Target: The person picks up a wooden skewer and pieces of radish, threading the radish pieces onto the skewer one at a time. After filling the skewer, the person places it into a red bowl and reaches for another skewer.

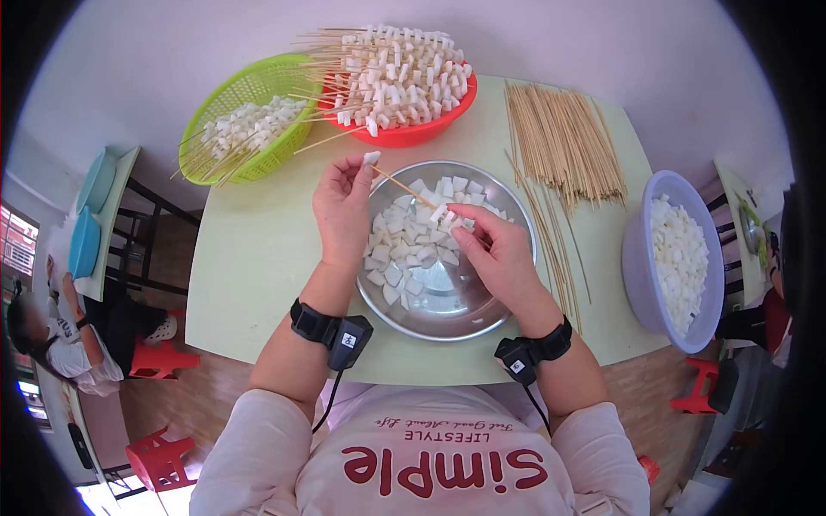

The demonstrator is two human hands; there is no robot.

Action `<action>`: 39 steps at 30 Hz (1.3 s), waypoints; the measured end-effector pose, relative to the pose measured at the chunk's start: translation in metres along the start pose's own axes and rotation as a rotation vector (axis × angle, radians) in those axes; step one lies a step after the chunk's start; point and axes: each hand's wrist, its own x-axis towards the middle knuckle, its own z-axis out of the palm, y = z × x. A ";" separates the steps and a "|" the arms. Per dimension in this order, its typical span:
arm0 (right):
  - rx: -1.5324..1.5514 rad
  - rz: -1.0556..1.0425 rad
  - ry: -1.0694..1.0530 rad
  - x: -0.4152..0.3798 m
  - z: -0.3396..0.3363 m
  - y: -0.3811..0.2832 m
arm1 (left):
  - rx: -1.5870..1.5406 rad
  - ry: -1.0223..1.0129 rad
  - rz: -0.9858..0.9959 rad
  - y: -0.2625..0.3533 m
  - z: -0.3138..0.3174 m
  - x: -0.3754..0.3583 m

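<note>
Above the steel bowl [482,328], my right hand [499,262] is closed on a wooden skewer [400,183] that carries a few white pieces near its fingertips. The skewer's bare end points up and left to my left hand [342,211], which pinches a single white piece [371,158] at the skewer's tip. Whether the tip has entered that piece is too small to tell. Many cut white pieces [404,241] lie in the bowl beneath both hands.
A red basin [413,136] heaped with filled skewers and a green basket [196,120] stand at the back left. Bare skewers [564,142] lie at the right, beside a purple tub [637,267] of white pieces. Other people sit at far left and far right.
</note>
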 end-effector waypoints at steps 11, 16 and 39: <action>-0.022 0.011 0.017 0.000 -0.003 -0.002 | -0.036 0.072 0.068 -0.004 0.002 0.000; -0.026 0.010 0.019 0.001 -0.002 0.000 | -0.036 0.066 0.083 -0.002 0.003 0.000; -0.025 0.010 0.046 0.000 0.001 0.000 | 0.245 0.090 0.253 0.005 0.005 -0.004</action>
